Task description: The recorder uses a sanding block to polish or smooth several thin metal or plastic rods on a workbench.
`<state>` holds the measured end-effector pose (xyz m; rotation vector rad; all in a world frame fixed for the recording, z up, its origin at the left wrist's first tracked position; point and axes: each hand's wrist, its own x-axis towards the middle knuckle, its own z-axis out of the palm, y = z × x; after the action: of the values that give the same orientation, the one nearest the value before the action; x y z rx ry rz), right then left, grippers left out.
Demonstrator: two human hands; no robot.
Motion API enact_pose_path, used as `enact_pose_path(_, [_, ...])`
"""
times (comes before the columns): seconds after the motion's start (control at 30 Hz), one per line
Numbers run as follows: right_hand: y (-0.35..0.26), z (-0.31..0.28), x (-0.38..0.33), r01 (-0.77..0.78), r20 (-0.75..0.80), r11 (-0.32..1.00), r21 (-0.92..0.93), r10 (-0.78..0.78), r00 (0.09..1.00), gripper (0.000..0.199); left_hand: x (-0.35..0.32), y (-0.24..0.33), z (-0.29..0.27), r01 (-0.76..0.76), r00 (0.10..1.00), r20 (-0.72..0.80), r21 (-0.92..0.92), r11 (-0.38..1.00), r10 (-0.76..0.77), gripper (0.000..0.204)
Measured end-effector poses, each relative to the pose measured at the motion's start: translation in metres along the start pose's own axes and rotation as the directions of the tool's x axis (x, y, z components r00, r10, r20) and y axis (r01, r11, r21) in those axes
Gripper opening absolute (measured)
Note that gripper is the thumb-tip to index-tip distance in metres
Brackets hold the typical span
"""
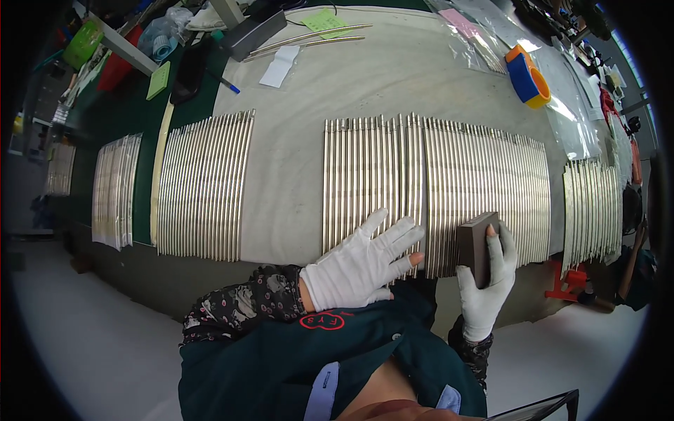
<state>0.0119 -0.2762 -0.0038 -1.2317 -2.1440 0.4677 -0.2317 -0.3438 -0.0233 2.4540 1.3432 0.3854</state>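
Observation:
Thin silvery metal rods lie side by side in rows on a pale cloth-covered table. My left hand (368,259), in a white glove with some bare fingertips, rests spread over the near ends of the middle group of rods (358,168). A dark grey-brown rectangular block (474,251) is gripped in my right hand (497,270), also gloved in white. The block stands on the near part of the right-hand group of rods (488,175), tilted slightly. A narrow gap parts these two groups. Whatever lies under the block and the left palm is hidden.
More rods (205,189) lie at the left, beside a bagged bundle (116,189); another bundle (592,214) lies far right. At the back are a blue-and-orange tape roll (526,77), a dark grey box (258,35), a phone (188,74), a pen (229,85) and loose rods (330,35).

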Motion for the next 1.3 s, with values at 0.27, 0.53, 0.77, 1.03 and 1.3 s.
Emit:
enact_pose_path(0.27, [0.015, -0.004, 0.002, 0.004, -0.01, 1.0, 0.014, -0.004, 1.0, 0.082, 0.013, 0.004, 0.004, 0.002, 1.0, 0.008, 0.026, 1.0, -0.002, 0.074])
enact_pose_path(0.53, [0.006, -0.026, -0.01, -0.028, -0.064, 0.999, -0.025, 0.026, 0.998, 0.081, 0.004, 0.017, -0.019, -0.022, 0.996, 0.081, -0.009, 1.0, 0.022, 0.079])
enact_pose_path(0.77, [0.066, -0.048, 0.018, -0.154, -0.153, 0.988, -0.02, 0.149, 0.977, 0.08, 0.106, 0.006, -0.01, -0.137, 0.988, -0.067, -0.006, 0.991, 0.136, 0.081])
enact_pose_path(1.03, [0.054, -0.065, 0.004, -0.089, -0.168, 0.995, -0.046, 0.08, 0.982, 0.076, 0.087, 0.019, -0.02, -0.056, 0.998, 0.017, -0.044, 0.997, 0.057, 0.077])
enact_pose_path(1.3, [0.131, -0.069, 0.021, -0.12, -0.244, 0.992, -0.041, 0.106, 0.964, 0.071, 0.109, -0.004, 0.007, -0.04, 0.997, 0.06, -0.011, 0.999, 0.041, 0.082])
